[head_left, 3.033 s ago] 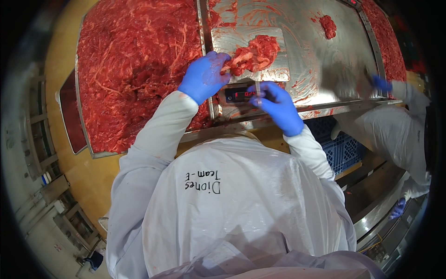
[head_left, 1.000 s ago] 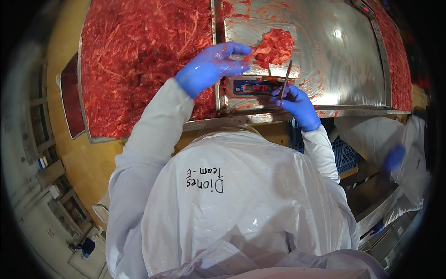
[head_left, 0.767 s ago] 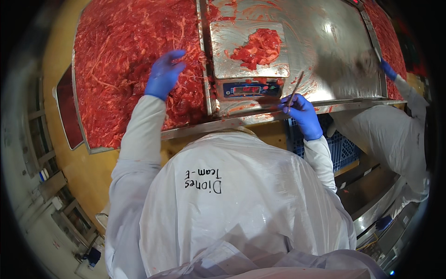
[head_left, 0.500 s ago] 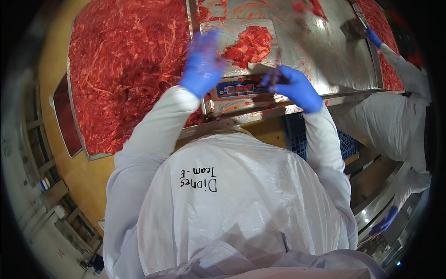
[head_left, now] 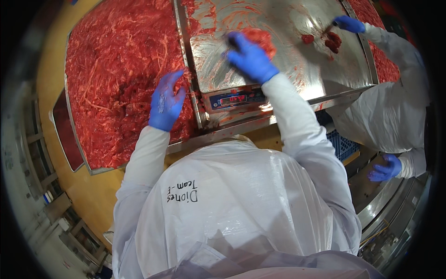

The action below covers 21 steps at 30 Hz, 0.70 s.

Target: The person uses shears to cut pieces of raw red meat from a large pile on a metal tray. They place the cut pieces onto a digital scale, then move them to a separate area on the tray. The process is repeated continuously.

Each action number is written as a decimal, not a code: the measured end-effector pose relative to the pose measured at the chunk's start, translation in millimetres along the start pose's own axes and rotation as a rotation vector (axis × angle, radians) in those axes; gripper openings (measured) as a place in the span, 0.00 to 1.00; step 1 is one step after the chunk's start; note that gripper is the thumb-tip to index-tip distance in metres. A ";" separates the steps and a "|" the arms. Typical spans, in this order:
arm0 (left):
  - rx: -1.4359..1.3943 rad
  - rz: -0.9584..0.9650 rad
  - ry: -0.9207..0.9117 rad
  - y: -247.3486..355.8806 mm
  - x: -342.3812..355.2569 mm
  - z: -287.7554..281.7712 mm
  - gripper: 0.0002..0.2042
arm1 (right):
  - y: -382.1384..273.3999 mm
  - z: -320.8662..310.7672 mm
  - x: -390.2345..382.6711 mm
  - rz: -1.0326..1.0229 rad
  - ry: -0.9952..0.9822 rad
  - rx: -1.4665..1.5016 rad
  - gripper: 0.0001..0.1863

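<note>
The blurred right hand is partly covering the raw meat portion; the view's top is cropping the raw meat heap.

We are seeing deep red meat, streaked with paler pink, past the left edge of the silver-grey bench. Red smears are swirling toward its far left corner. Near the front left corner, the scale is showing silver with a blue panel and red digits. The left hand and right hand are wearing plain blue; we are reading the blurred piece beside the right one as perhaps lighter red. Our apron is gleaming white with black lettering.
</note>
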<state>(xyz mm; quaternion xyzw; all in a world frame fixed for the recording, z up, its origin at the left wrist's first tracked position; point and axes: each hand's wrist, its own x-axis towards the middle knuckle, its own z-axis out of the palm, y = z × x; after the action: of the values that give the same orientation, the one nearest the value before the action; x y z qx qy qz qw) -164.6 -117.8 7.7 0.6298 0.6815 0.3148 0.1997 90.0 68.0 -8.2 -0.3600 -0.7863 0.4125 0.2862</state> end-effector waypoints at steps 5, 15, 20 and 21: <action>0.661 -0.151 -0.190 -39.5 -34.9 -0.4 0.20 | 115.9 -65.1 -26.1 0.340 0.347 0.149 0.27; 0.237 0.042 -0.298 -51.6 23.8 -44.3 0.07 | 76.1 -16.5 -192.1 0.529 0.239 -0.045 0.27; -0.260 -0.091 -0.441 78.1 91.5 -53.6 0.14 | 79.8 -10.0 -196.3 0.506 0.309 -0.057 0.26; -0.524 -0.160 -0.434 88.1 99.7 -37.2 0.16 | 81.1 -10.3 -196.6 0.507 0.298 -0.043 0.26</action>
<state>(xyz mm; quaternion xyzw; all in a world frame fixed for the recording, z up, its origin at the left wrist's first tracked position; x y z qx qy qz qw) -137.6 -25.5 106.9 0.5539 0.5664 0.3211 0.5189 237.9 -52.7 -102.5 -0.6077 -0.6291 0.3967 0.2786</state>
